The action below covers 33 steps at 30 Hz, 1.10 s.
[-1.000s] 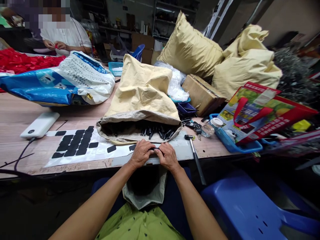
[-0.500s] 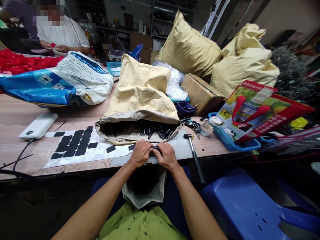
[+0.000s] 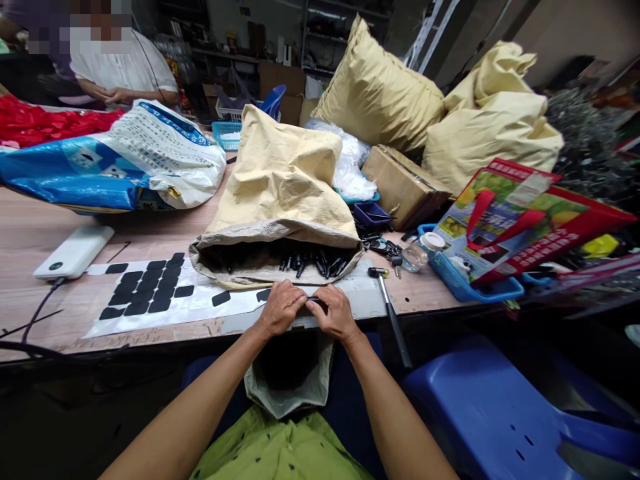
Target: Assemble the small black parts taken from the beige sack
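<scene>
Fingers closed, my left hand and my right hand meet at the table's front edge. Between them they grip a small black rod-like piece, mostly hidden by the fingers. Just beyond lies a beige cloth sack, its mouth facing me, with several slim black parts inside. Left of my hands, black rounded-square stickers sit on a white backing sheet. Below my hands, a second sack hangs open at my lap.
A hammer lies over the table edge on the right, near a clear jar and a blue basket. A white power bank rests at left. A blue chair stands at lower right. Another person sits across the table.
My hands stay almost in place, still on the black piece, with only a slight finger shift. Across the table, the other person's hands have come together, and the red item there no longer shows.
</scene>
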### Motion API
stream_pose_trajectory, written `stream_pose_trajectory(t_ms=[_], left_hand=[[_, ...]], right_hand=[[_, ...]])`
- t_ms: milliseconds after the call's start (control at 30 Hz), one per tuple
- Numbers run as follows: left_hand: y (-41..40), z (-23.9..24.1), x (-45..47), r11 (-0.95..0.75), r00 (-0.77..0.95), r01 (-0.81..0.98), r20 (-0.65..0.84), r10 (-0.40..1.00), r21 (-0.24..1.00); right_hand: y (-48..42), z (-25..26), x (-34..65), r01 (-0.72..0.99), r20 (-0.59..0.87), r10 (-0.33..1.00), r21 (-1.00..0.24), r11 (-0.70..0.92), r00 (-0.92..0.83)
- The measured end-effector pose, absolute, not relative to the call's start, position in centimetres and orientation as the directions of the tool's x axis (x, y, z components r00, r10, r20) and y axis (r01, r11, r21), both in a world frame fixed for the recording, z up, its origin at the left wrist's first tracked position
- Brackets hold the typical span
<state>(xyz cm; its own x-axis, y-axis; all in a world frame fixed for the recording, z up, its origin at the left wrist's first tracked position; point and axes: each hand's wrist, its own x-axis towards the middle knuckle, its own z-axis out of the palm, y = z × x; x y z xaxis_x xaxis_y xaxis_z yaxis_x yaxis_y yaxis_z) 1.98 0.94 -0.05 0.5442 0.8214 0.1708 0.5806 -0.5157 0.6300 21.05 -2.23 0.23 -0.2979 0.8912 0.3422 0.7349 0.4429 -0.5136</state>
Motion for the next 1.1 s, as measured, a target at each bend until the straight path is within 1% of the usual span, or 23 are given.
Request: stream_pose_trajectory(t_ms=[267,467,533,633,733,800,867,933,1000,1067,1100], left_hand=[[0.8,0.7,1.9,-0.503,0.546,0.537,0.176,0.819,0.677],[0.9,0.6,1.8,-0.504,0.554,0.548,0.162,0.817,0.668],[1.0,0.7,1.9,-0.506,0.557,0.559,0.155,0.816,0.657],[0.3,1.0,2.1,-0.495,0.505,0.582,0.190,0.842,0.645],[-2.5,1.4,2.2,-0.491,0.448,0.554,0.256,0.857,0.672],[-5.5,1.1,2.0,-0.511,0.506,0.486,0.248,0.826,0.709],[-8.7,0.0,1.8,-0.511,0.604,0.418,0.191,0.774,0.751],[-11.2,-2.0,1.7,-0.452,0.651,0.446,0.066,0.756,0.773],[-12.5,-4.4,1.6,-0.296,0.581,0.567,-0.119,0.805,0.769],[-12.6,-6.7,1.7,-0.139,0.465,0.691,-0.289,0.837,0.709],[-12.3,-7.6,1.7,-0.089,0.418,0.738,-0.350,0.838,0.669]], right_hand=[[-2.3,0.6,21.4,0.687,0.316,0.903,-0.588,0.427,-0.290],[-2.1,0.6,21.4,0.669,0.313,0.908,-0.615,0.418,-0.280],[-2.0,0.6,21.6,0.643,0.311,0.910,-0.644,0.414,-0.275],[-2.0,0.7,22.2,0.528,0.271,0.934,-0.771,0.356,-0.233],[-1.9,0.7,22.7,0.318,0.228,0.960,-0.909,0.269,-0.161],[-1.9,0.7,22.9,0.230,0.223,0.967,-0.941,0.247,-0.126],[-1.8,0.7,22.8,0.216,0.220,0.969,-0.947,0.240,-0.113],[-1.8,0.6,22.7,0.219,0.211,0.972,-0.948,0.230,-0.104],[-1.8,0.6,22.6,0.211,0.212,0.973,-0.951,0.226,-0.089],[-1.9,0.7,22.5,0.210,0.218,0.973,-0.950,0.230,-0.081],[-1.9,0.7,22.5,0.214,0.220,0.972,-0.949,0.232,-0.079]])
